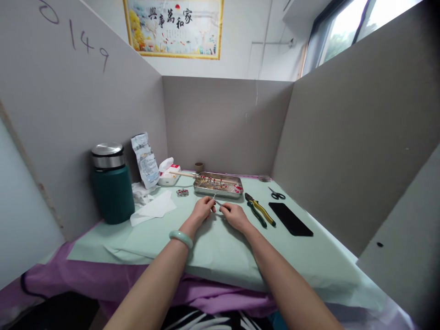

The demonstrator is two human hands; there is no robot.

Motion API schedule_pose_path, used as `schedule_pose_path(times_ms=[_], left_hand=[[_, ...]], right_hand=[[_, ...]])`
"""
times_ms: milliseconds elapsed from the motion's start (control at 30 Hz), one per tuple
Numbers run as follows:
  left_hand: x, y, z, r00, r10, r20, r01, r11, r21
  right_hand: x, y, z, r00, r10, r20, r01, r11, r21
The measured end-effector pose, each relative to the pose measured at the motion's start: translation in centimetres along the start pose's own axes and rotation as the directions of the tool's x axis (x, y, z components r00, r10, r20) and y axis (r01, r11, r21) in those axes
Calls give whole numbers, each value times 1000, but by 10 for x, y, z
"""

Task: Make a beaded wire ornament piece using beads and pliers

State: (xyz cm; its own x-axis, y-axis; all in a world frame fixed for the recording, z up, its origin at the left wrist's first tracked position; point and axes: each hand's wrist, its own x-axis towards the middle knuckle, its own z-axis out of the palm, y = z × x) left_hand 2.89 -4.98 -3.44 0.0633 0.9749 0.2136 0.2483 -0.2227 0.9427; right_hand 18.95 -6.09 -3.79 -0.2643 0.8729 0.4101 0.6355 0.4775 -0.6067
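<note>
My left hand, with a pale green bangle on the wrist, is closed in a pinch near the middle of the table. A tiny shiny piece shows at its fingertips, too small to name. Just to the right, my right hand is closed on a slim, dark, pointed tool. The tool's tip reaches toward the left fingertips; whether it touches the piece I cannot tell. Right behind both hands stands a metal tray holding many small red and gold beads and a light stick across its rim.
Green-and-yellow pliers, scissors and a black phone-like slab lie on the right. Leftward are a small beaded cluster, white paper, a tissue pack, a white pouch and a green flask. Grey partitions enclose the table.
</note>
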Motion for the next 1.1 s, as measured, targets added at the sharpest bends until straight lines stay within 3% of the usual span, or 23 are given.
schedule_pose_path(times_ms=[300,500,633,833,1100], left_hand=[[-5,6,-2,998,-42,39,46,992,-114],[-7,13,-3,995,-31,95,55,964,-262],[-7,13,-2,996,-68,53,79,963,-259],[-7,12,-3,990,-51,135,102,907,-408],[-7,11,-2,989,-112,99,138,935,-325]], right_hand=[[0,-1,-6,999,-8,36,4,995,103],[0,-4,-11,991,65,115,-94,958,271],[0,-7,-7,998,52,36,-59,975,213],[0,-7,-5,997,67,-25,-63,990,127],[0,-4,-3,998,50,-37,-47,995,88]])
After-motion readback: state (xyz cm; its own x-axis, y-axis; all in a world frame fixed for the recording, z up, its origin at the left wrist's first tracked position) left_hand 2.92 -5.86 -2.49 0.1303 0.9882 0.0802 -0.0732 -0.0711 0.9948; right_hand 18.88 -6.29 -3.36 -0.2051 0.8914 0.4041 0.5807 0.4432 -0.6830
